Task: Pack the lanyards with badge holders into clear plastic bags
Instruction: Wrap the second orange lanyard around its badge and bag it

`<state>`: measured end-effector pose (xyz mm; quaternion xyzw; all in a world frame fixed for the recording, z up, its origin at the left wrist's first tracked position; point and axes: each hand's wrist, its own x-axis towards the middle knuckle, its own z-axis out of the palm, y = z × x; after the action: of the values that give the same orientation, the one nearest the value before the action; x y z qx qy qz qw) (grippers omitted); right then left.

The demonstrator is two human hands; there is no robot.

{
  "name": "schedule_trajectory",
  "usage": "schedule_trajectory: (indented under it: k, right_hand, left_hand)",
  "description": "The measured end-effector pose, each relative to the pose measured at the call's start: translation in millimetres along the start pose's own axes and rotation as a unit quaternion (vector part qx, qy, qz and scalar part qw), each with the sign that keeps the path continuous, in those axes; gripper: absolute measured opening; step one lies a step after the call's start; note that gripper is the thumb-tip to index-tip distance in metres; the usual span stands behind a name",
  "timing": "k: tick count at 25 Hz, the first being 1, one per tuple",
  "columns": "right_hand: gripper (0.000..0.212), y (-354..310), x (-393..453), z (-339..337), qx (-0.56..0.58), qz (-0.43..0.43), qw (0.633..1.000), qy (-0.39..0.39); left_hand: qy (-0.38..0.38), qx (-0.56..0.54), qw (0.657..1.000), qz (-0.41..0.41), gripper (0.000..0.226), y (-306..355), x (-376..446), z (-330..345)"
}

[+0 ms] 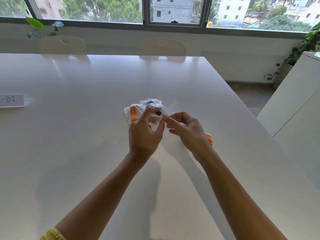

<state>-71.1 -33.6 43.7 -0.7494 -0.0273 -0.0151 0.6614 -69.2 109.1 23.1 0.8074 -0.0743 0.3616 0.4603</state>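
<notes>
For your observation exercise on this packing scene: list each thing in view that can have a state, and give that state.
clear plastic bag: crumpled, held above the table, lanyard partly inside
orange lanyard: partly bagged, one end sticking out by the right wrist
left hand: pinching the bag
right hand: pinching the bag
window: shut

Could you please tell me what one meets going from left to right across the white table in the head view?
Paper label → orange strap inside the plastic bag → left hand → right hand → orange strap end showing past the right wrist.
</notes>
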Motion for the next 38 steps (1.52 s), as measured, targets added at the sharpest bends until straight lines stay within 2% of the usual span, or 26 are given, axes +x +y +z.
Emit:
schedule_trajectory:
  k: [2, 5, 8, 11, 14, 17, 19, 22, 25, 28, 32, 35, 38]
  right_hand:
    - [0.033, 2, 2, 3, 0.016, -0.008, 0.999, 0.034]
    - [0.017, 7, 3, 0, 0.026, -0.018, 0.997, 0.077]
    - [0.013, 11, 3, -4, 0.001, -0.033, 0.995, 0.093]
    - [0.008, 14, 3, -6, -0.018, -0.036, 0.993, 0.11]
    - [0.014, 17, 4, -8, -0.041, -0.038, 0.991, 0.119]
    - [0.008, 18, 3, -12, -0.077, -0.056, 0.988, 0.12]
    - [0.006, 17, 1, -12, -0.089, -0.076, 0.986, 0.122]
    - [0.012, 14, -1, -9, -0.101, -0.102, 0.982, 0.125]
    - [0.012, 14, 1, -6, -0.103, -0.108, 0.982, 0.114]
    - [0.013, 16, 3, -6, -0.118, -0.105, 0.982, 0.1]
    - [0.019, 18, 7, -8, -0.133, -0.107, 0.981, 0.095]
    - [0.019, 20, 8, -9, -0.118, -0.101, 0.984, 0.09]
    - [0.017, 21, 6, -10, -0.074, -0.103, 0.99, 0.058]
  left_hand:
    - [-0.011, 0.03, 0.998, 0.047, 0.022, 4, -5, 3]
    - [-0.064, 0.04, 0.994, 0.077, 0.035, 3, -11, 5]
    - [-0.115, 0.059, 0.985, 0.114, 0.042, -2, -17, 8]
    - [-0.136, 0.038, 0.984, 0.106, 0.038, -2, -20, 11]
    - [-0.142, -0.003, 0.988, 0.062, 0.031, -3, -17, 13]
    - [-0.13, -0.088, 0.985, -0.072, 0.017, 2, -11, 12]
    - [-0.123, -0.157, 0.968, -0.153, 0.012, 6, -6, 13]
    - [-0.108, -0.236, 0.939, -0.224, 0.022, 5, -1, 14]
    - [-0.102, -0.281, 0.908, -0.295, 0.017, 0, 1, 17]
    - [-0.095, -0.301, 0.893, -0.322, 0.017, -2, 3, 17]
    - [-0.143, -0.355, 0.874, -0.299, 0.016, -2, 4, 12]
    - [-0.178, -0.37, 0.864, -0.292, 0.01, -3, 1, 12]
    - [-0.197, -0.38, 0.851, -0.304, 0.015, -6, 1, 14]
